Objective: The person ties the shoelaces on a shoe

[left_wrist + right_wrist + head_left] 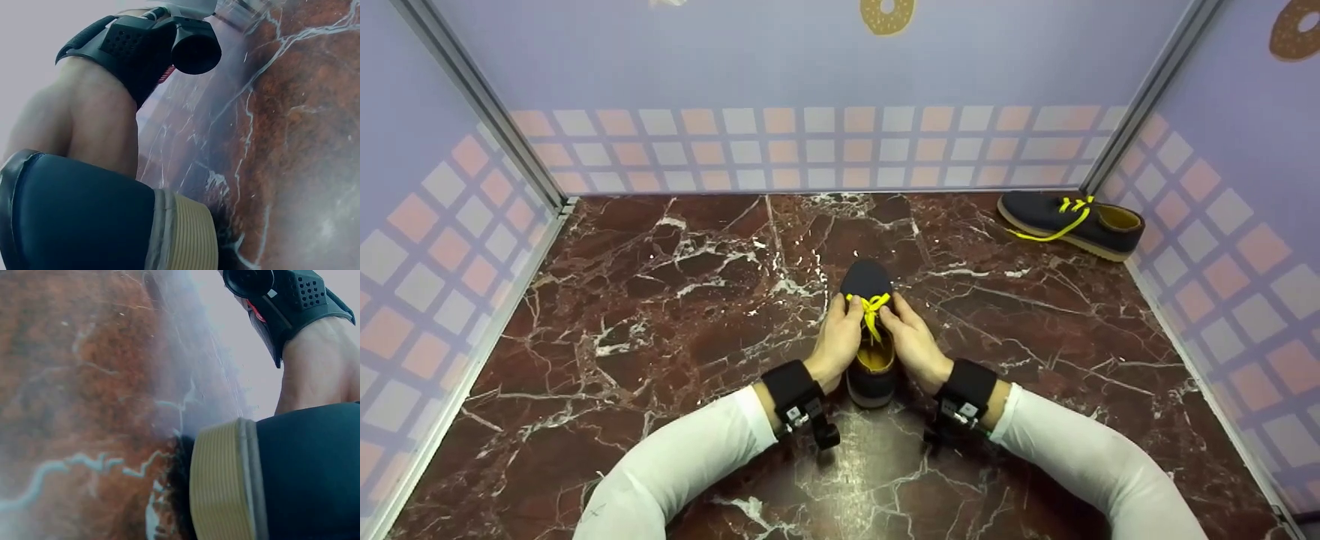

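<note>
A dark navy shoe [866,279] with a yellow lining stands on the marbled tabletop, its toe pointing away from me. Its yellow lace [871,304] is tied in a bow over the tongue. My left hand [835,341] holds the shoe's left side, thumb on top beside the bow. On the opposite side, my right hand [916,343] grips it likewise, thumb close to the bow. Both wrist views show the dark heel and ribbed tan sole up close; the fingers are hidden there.
A second navy shoe [1039,214] rests at the back right corner, a loose yellow lace trailing from it. Patterned walls [780,67] enclose the dark red marbled tabletop [697,315] at the back and both sides.
</note>
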Demonstrator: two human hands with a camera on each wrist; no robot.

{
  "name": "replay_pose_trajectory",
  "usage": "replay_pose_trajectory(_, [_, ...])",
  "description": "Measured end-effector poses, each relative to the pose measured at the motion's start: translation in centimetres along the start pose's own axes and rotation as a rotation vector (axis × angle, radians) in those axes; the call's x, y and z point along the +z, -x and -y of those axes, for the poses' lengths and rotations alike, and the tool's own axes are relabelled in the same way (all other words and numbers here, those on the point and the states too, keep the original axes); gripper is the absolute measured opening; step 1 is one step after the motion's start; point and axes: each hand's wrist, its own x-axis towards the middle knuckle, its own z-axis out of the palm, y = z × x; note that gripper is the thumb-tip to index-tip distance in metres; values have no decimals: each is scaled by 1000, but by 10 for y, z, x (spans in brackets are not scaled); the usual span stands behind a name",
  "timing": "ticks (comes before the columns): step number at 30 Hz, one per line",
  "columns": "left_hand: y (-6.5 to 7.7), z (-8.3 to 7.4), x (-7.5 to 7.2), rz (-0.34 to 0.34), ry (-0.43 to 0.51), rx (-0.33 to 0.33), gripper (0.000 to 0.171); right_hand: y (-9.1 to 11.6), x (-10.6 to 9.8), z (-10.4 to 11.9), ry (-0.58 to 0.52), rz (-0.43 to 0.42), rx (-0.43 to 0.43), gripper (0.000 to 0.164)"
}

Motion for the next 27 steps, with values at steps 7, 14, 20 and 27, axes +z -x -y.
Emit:
replay_pose_trajectory(7, [-12,2,-7,-42,-7,14,72,-15,13,5,-73,-1,10,72])
replay_pose_trajectory(14, [-26,0,-20,-75,-10,3,71,-33,29,10,-88,-29,36,72])
replay_pose_trajectory(20, [-40,-5,-40,-86,-54,-34,71,-50,42,16,-144,20,59,71])
replay_pose_trajectory(27, [-66,0,-68,-57,-46,-57,69,-69,53,23,-145,65,123,72])
